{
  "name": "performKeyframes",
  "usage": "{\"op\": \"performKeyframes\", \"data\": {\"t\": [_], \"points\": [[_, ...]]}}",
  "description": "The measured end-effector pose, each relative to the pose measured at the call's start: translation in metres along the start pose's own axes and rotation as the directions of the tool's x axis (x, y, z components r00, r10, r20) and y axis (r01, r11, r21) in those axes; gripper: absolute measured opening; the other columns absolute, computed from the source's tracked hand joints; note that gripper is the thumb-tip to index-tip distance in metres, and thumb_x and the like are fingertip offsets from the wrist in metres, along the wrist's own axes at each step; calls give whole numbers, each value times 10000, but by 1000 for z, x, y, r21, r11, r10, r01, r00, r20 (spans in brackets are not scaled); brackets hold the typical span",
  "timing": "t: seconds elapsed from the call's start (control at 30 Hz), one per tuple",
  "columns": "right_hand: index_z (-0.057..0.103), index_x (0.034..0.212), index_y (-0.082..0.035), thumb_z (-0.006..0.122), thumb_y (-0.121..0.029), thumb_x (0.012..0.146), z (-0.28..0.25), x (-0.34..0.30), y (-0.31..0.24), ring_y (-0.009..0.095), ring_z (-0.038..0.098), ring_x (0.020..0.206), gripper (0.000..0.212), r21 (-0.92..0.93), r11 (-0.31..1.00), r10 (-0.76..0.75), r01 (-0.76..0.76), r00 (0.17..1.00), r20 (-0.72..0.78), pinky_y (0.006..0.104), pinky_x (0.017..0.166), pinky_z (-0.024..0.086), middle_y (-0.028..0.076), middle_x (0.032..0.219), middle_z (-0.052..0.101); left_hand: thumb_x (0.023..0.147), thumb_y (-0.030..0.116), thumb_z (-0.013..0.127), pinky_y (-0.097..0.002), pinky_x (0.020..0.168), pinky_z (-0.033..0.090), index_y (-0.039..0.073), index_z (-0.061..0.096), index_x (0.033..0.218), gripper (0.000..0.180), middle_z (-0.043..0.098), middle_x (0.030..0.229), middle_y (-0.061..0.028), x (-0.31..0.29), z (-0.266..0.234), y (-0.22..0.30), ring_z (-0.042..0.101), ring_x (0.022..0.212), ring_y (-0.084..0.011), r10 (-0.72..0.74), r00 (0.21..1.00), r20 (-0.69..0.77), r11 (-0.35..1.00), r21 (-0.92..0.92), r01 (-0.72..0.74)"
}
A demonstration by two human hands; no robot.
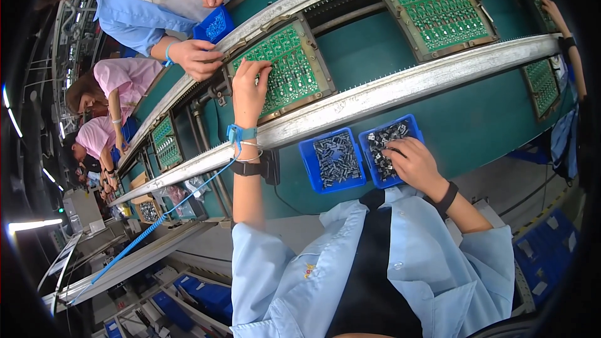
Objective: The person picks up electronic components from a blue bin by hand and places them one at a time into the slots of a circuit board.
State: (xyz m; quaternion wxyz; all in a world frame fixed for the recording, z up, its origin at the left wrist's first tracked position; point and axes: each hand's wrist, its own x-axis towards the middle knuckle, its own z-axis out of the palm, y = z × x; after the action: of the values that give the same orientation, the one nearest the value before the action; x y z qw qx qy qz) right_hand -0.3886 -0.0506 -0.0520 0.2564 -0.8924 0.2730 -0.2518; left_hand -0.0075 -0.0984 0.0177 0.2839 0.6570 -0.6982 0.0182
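Circuit Board on the Rails: Partly Filled, Parts in Supply

The right hand (414,161) is over the right blue bin (383,183), forearm angled inward from the lower right, fingers curled down among dark parts (383,139). Whether the fingers pinch a part cannot be told. Just beside it, the left blue bin (338,186) contains grey parts (338,158). Both bins are on the green surface (463,109) and look well stocked.

Beyond the near rail (400,84), the framed circuit board (291,81) lies between the rails. Dark parts occupy its middle rows; other areas appear barer. Judged from this, filling is under way and incomplete; an exact count is not readable.

The left forearm extends nearly straight up, with a blue strap (241,133) at the wrist. The left hand (249,91) is above the board's left side, fingers bent, thumb near forefinger; any grip is unclear.

Farther off, a co-worker's hand (197,59) is beside the board's upper-left corner.
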Motion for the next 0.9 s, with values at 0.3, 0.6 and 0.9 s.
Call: {"op": "performKeyframes", "data": {"t": [0.3,0.6,0.9], "points": [[681,972,-69,637,-15,728,0,0,2,243,616,979,253,-3,1000,-11,11,1000,-17,386,915,473,71,1013,650,801,20,657,-492,1042,400,38,668,872,73,639,833,-104,-1,-5,7,617,787,-300,17,999,43,998,63,-20],[676,970,-71,641,-22,735,-2,-1,2,232,620,943,242,-17,999,-30,29,999,-23,357,902,476,67,979,651,797,25,676,-526,1076,344,40,690,891,96,655,849,-93,-9,-9,7,635,814,-284,29,996,88,994,104,-38],[696,947,-73,664,-15,713,-3,0,1,231,616,884,243,2,1000,-17,17,1000,-24,353,828,484,62,927,643,807,60,672,-491,1012,395,52,694,893,89,650,852,-89,-6,-18,19,618,820,-284,37,999,-11,976,214,-34]]}}
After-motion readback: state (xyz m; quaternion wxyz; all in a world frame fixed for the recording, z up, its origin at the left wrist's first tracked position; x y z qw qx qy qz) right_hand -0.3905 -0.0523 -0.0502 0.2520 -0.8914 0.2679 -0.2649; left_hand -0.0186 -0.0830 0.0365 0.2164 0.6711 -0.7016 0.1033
